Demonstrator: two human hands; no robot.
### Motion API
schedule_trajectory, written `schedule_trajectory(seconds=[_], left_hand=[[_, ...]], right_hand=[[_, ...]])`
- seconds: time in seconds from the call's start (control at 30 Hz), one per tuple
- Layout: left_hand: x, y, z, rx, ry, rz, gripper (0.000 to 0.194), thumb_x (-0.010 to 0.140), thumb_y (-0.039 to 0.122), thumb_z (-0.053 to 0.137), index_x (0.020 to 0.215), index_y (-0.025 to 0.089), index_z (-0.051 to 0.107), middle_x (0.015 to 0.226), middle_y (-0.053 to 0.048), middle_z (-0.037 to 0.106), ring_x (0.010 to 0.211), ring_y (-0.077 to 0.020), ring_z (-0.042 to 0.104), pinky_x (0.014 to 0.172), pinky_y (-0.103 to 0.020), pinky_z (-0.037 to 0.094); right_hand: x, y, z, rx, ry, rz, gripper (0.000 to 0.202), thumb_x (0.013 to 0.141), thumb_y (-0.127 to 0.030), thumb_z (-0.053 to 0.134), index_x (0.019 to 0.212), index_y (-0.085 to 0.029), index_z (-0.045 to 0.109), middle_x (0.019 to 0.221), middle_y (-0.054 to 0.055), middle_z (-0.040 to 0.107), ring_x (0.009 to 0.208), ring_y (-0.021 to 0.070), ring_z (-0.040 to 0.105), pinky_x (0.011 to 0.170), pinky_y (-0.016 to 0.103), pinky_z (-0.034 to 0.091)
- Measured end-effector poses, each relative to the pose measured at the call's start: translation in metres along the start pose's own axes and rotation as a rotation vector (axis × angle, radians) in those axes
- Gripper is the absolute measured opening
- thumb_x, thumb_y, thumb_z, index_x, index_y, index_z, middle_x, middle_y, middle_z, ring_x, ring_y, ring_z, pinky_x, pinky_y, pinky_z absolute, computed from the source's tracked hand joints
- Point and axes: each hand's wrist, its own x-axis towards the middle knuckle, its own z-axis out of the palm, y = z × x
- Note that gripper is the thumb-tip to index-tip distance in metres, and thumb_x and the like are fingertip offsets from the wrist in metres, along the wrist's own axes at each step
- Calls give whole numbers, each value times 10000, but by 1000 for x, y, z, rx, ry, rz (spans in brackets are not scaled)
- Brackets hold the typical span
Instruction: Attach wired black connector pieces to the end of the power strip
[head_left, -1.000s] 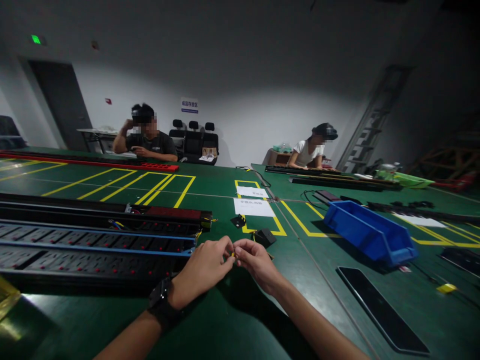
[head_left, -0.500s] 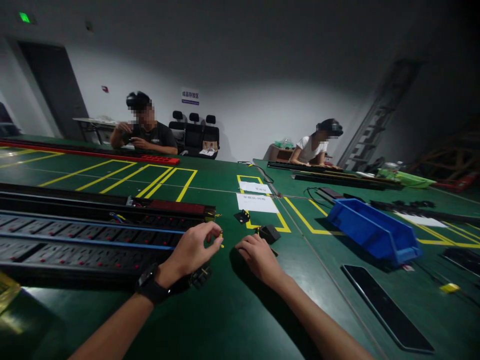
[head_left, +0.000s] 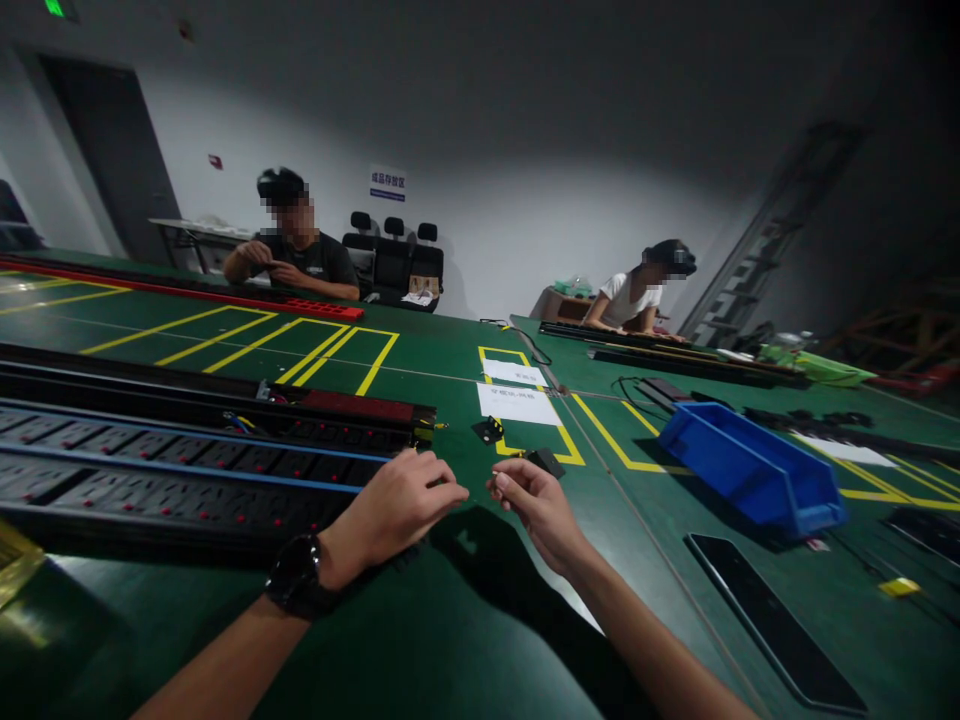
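My left hand (head_left: pixel 397 505), with a black watch on the wrist, is above the right end of the long black socket strips (head_left: pixel 187 490). Its fingers are pressed together; whatever is between them cannot be made out. Just right of it, my right hand (head_left: pixel 536 505) is raised over the green table, thumb and forefinger pinched on a tiny thing too small to name. Behind my right hand lies a black block (head_left: pixel 546 461). A small black part (head_left: pixel 490 430) rests near the white paper labels (head_left: pixel 517 404).
A blue bin (head_left: pixel 750 470) and a dark flat device (head_left: pixel 772 620) lie on the right. Across the table (head_left: pixel 442 360) two people sit, one at a red strip (head_left: pixel 322 307), the other at dark strips (head_left: pixel 615 335). More dark parts lie at far right.
My right hand has lifted off the table by the black block, turned, and closed in a pinch. My left hand has moved slightly right, and its fingers have come together.
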Motion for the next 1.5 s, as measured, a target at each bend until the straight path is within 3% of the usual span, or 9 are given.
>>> schedule_trajectory(seconds=[0.27, 0.47, 0.6, 0.73, 0.87, 0.93, 1.1, 1.27, 1.5], left_hand=[[0, 3, 2, 62, -42, 47, 212, 997, 158, 514, 1089, 219, 695, 989, -49, 682, 875, -192, 580, 795, -325, 418], [1, 4, 0, 32, -28, 7, 201, 1028, 220, 491, 1006, 209, 690, 975, -45, 676, 870, -195, 583, 801, -339, 449], [2, 4, -2, -33, -2, -47, 253, 1030, 189, 463, 1204, 186, 647, 994, -68, 653, 911, -198, 600, 819, -340, 500], [2, -1, -4, -212, 137, -149, 360, 1020, 138, 434, 1352, 181, 567, 1059, -79, 623, 921, -159, 619, 807, -290, 531], [3, -8, -8, -352, 358, -338, 209, 986, 174, 486, 1152, 169, 613, 957, -44, 639, 821, -131, 627, 741, -260, 527], [3, -13, -11, -381, 412, -470, 111, 953, 209, 538, 1036, 173, 602, 845, -9, 645, 734, -122, 618, 689, -247, 511], [1, -24, -17, -381, 359, -667, 155, 939, 325, 586, 886, 185, 623, 710, 26, 652, 657, -121, 601, 654, -244, 467], [-1, -30, -14, -405, 245, -672, 246, 946, 379, 584, 864, 179, 699, 777, -3, 701, 693, -132, 606, 671, -259, 455], [-4, -34, -6, -475, 214, -666, 148, 849, 256, 651, 928, 168, 741, 759, -13, 700, 668, -127, 596, 635, -252, 463]], right_hand=[[-6, 3, 7, -63, -101, -3, 388, 734, -505, 870, 929, -199, 734, 794, 30, 719, 735, 162, 616, 672, 286, 452], [-10, 2, 10, -146, -195, -24, 345, 786, -527, 823, 912, -208, 781, 790, 25, 708, 739, 162, 600, 692, 296, 448], [-10, -1, 10, -86, -139, -9, 405, 810, -552, 791, 1060, -232, 794, 907, 51, 729, 760, 162, 599, 665, 285, 437], [-7, 0, 8, 34, -18, 77, 468, 758, -556, 830, 1097, -239, 775, 969, 52, 712, 730, 134, 581, 645, 264, 424], [-4, 6, 5, 38, 33, 137, 466, 711, -566, 850, 980, -194, 772, 823, 18, 648, 660, 116, 533, 598, 247, 387], [-3, 9, 6, 30, 39, 150, 457, 703, -568, 846, 938, -185, 763, 782, 7, 622, 633, 113, 509, 574, 243, 366], [-4, 11, 7, -10, 35, 154, 411, 722, -557, 816, 883, -184, 750, 736, -8, 589, 594, 108, 475, 542, 243, 332], [-3, 10, 6, -10, 37, 175, 431, 697, -574, 823, 851, -177, 753, 717, -9, 590, 569, 99, 470, 535, 243, 329], [-3, 13, 4, -40, 6, 205, 419, 704, -568, 808, 836, -174, 754, 706, -8, 585, 571, 105, 467, 548, 253, 322]])
